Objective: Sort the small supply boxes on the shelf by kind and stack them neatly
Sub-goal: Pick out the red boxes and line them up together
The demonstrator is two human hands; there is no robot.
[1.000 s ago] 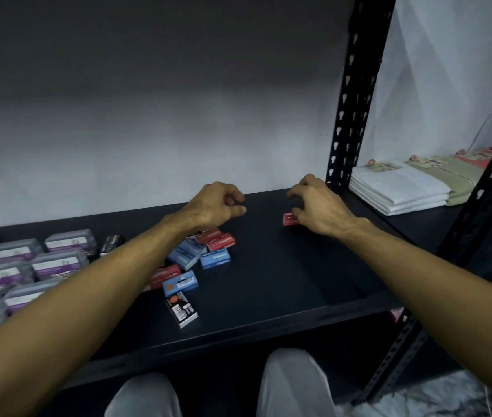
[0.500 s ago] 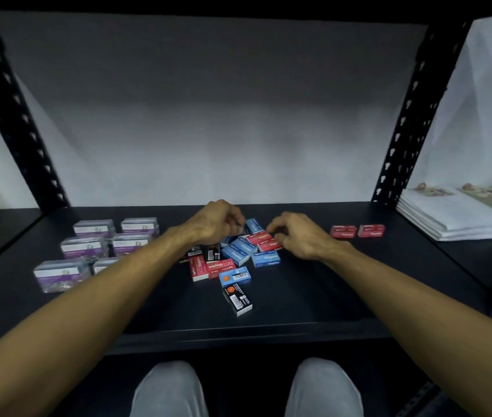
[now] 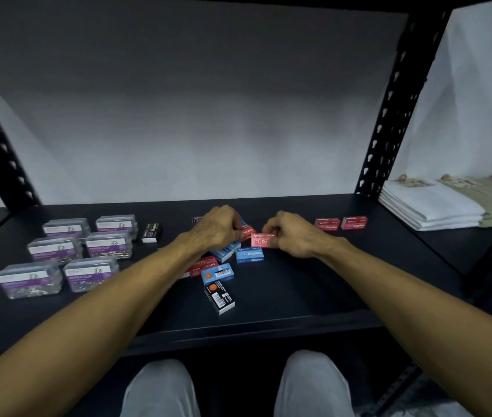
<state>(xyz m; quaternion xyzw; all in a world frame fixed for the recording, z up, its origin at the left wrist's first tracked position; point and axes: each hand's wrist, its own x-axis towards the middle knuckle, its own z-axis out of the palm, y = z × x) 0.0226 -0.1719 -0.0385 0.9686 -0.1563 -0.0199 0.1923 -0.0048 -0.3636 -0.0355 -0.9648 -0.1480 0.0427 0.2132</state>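
Jumbled red, blue and black staple boxes [image 3: 249, 254] mid-shelf [image 3: 299, 296]; 2 red boxes [image 3: 341, 223] side by side, right

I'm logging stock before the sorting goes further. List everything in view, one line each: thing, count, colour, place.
paper clip boxes: six, clear with purple labels, two rows at shelf left.
black staple boxes: one beside the clip boxes, one at the pile's near end, one partly hidden behind the left hand.
blue staple boxes: at least three, in the middle pile.
red staple boxes: two side by side at shelf right, one held, others in the pile partly hidden.
folded cloths: white and green stacks, next bay right.
shelf: one, black.
left hand: on the pile, fingers curled, contents hidden.
right hand: pinching the red box.
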